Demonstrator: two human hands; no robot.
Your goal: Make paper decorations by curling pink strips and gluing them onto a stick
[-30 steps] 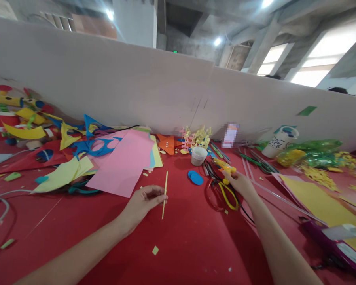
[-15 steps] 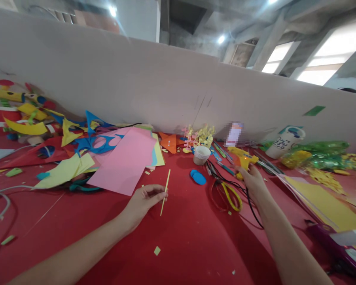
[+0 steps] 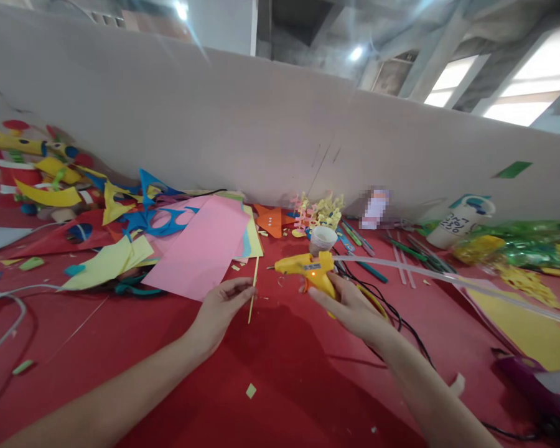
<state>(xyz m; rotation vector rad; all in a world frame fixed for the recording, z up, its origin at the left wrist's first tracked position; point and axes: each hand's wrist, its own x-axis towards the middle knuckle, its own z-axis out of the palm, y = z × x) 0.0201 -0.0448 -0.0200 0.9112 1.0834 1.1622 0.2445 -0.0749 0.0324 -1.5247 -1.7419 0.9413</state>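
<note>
My left hand pinches a thin yellow strip, which stands nearly upright between thumb and fingers. In my right hand is a yellow glue gun, lifted above the red table, its nozzle pointing left toward the strip without touching it. A small light glows on the gun, and a long clear glue stick runs out of its back to the right. Behind the gun stands a white paper cup, beside small yellow and pink cut-out figures.
Pink paper and blue scraps lie at the left. Scissors, partly hidden, and black cables are by my right hand. Farther right are a white roll, yellow sheets and a purple tool. A pale wall stands behind.
My right hand has lifted the glue gun and brought it left, close to the strip. My left hand still holds the strip, slightly higher in view. The blue discs are now hidden.
</note>
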